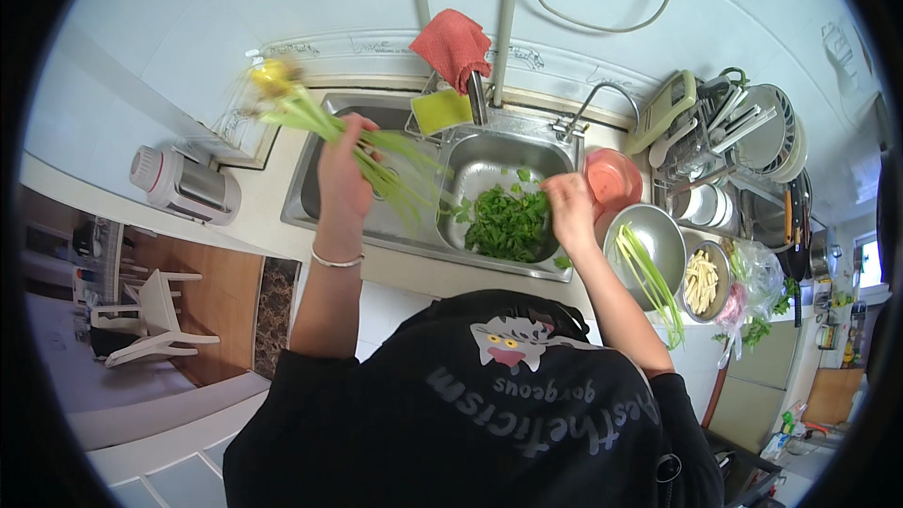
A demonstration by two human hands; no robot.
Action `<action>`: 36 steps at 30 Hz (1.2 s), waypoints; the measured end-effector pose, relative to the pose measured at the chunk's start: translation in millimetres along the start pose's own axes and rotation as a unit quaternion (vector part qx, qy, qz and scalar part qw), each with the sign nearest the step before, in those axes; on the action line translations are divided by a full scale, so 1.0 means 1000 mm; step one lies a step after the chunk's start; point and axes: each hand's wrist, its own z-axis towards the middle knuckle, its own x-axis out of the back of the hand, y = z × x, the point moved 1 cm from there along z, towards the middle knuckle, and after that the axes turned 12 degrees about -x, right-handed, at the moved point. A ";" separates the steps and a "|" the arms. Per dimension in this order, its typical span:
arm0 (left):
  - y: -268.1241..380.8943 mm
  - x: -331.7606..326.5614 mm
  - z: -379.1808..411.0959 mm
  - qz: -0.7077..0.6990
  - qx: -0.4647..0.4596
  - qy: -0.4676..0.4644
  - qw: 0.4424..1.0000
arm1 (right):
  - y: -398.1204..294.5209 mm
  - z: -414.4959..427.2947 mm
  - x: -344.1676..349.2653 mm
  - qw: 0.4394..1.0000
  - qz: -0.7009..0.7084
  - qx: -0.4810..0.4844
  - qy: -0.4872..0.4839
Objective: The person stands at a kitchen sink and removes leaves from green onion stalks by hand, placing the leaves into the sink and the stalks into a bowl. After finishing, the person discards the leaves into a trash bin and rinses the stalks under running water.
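Observation:
My left hand [346, 169] holds a bunch of celery stalks [310, 113], blurred by motion, over the left basin of the steel sink. Its root end points to the upper left, and the thin stalks fan out to the lower right. My right hand [568, 204] is over the right edge of the right basin, fingers bent together; whether a small piece is between them cannot be told. Green leaves [508, 222] lie heaped in the right basin [469, 155]. Trimmed stalks [645, 271] rest in and over the rim of a steel bowl [670, 233], right of my right hand.
A red plastic bowl [612, 176] stands beside the sink, under the curved faucet [600, 92]. Farther right are a bowl of pale cut strips [702, 282], a plastic bag [758, 271] and a dish rack [695, 169]. A red cloth [451, 46] hangs behind the sink.

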 end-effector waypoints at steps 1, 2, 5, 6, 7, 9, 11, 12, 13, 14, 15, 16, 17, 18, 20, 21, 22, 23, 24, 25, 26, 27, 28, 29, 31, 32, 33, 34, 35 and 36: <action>-0.002 -0.009 -0.005 0.066 -0.022 -0.048 0.996 | 0.025 0.001 -0.014 0.993 -0.118 0.028 -0.001; -0.003 -0.014 -0.010 0.135 -0.046 -0.089 0.986 | 0.020 -0.005 -0.017 0.977 -0.202 0.058 0.026; -0.007 -0.030 -0.024 0.101 0.017 -0.193 0.976 | -0.015 -0.004 -0.007 0.976 -0.178 0.101 0.070; -0.007 -0.034 -0.028 0.136 0.036 -0.231 0.963 | -0.029 -0.001 0.001 0.983 -0.124 0.107 0.078; -0.006 -0.037 -0.032 0.171 0.055 -0.266 0.947 | -0.051 0.001 0.010 0.980 -0.101 0.152 0.078; -0.009 -0.042 -0.041 0.218 0.093 -0.323 0.916 | -0.103 0.004 0.029 0.965 -0.055 0.244 0.075; -0.014 -0.047 -0.048 0.236 0.131 -0.373 0.888 | -0.141 0.002 0.040 0.940 -0.074 0.322 0.085; -0.016 -0.048 -0.051 0.244 0.130 -0.396 0.876 | -0.156 0.000 0.043 0.925 -0.087 0.354 0.104; -0.019 -0.049 -0.054 0.252 0.129 -0.419 0.863 | -0.158 0.001 0.043 0.914 -0.125 0.374 0.101; -0.021 -0.049 -0.057 0.260 0.128 -0.440 0.850 | -0.160 0.002 0.044 0.900 -0.162 0.393 0.098; -0.021 -0.051 -0.060 0.253 0.136 -0.441 0.850 | -0.160 0.002 0.045 0.885 -0.200 0.410 0.095; -0.020 -0.054 -0.064 0.247 0.145 -0.442 0.850 | -0.153 0.004 0.045 0.882 -0.215 0.410 0.088; -0.019 -0.056 -0.066 0.241 0.154 -0.441 0.851 | -0.152 0.002 0.049 0.880 -0.225 0.411 0.083; -0.020 -0.055 -0.067 0.243 0.160 -0.444 0.847 | -0.153 -0.001 0.052 0.877 -0.233 0.414 0.076; -0.023 -0.049 -0.066 0.248 0.172 -0.449 0.841 | -0.150 -0.002 0.058 0.871 -0.256 0.418 0.039; -0.023 -0.048 -0.066 0.227 0.184 -0.450 0.844 | -0.146 -0.003 0.060 0.868 -0.270 0.416 0.008; -0.022 -0.048 -0.066 0.207 0.195 -0.450 0.846 | -0.143 -0.004 0.061 0.865 -0.284 0.414 -0.023; -0.021 -0.048 -0.067 0.186 0.207 -0.450 0.848 | -0.139 -0.005 0.061 0.864 -0.302 0.399 -0.055; -0.020 -0.048 -0.068 0.200 0.212 -0.460 0.839 | -0.136 -0.006 0.061 0.863 -0.319 0.383 -0.086; -0.020 -0.049 -0.069 0.215 0.216 -0.469 0.829 | -0.133 -0.007 0.060 0.860 -0.335 0.366 -0.117; -0.020 -0.049 -0.070 0.229 0.221 -0.479 0.818 | -0.129 -0.008 0.059 0.868 -0.321 0.359 -0.126; -0.022 -0.048 -0.070 0.211 0.241 -0.475 0.819 | -0.126 -0.008 0.059 0.875 -0.307 0.350 -0.134; -0.024 -0.046 -0.070 0.193 0.261 -0.472 0.820 | -0.124 -0.009 0.059 0.881 -0.294 0.342 -0.142; -0.025 -0.045 -0.069 0.176 0.282 -0.468 0.819 | -0.124 -0.011 0.061 0.889 -0.269 0.329 -0.173; -0.024 -0.040 -0.066 0.150 0.332 -0.489 0.792 | -0.126 -0.014 0.065 0.898 -0.215 0.303 -0.234; -0.024 -0.039 -0.065 0.138 0.357 -0.499 0.778 | -0.123 -0.013 0.065 0.906 -0.178 0.260 -0.282; -0.024 -0.039 -0.066 0.113 0.379 -0.502 0.769 | -0.120 -0.012 0.065 0.908 -0.141 0.216 -0.330; -0.024 -0.039 -0.066 0.089 0.400 -0.504 0.760 | -0.117 -0.010 0.064 0.905 -0.102 0.172 -0.375; -0.024 -0.038 -0.067 0.064 0.421 -0.505 0.750 | -0.115 -0.010 0.062 0.905 -0.065 0.150 -0.393; -0.025 -0.038 -0.067 0.047 0.426 -0.511 0.745 | -0.113 -0.010 0.062 0.903 -0.028 0.126 -0.409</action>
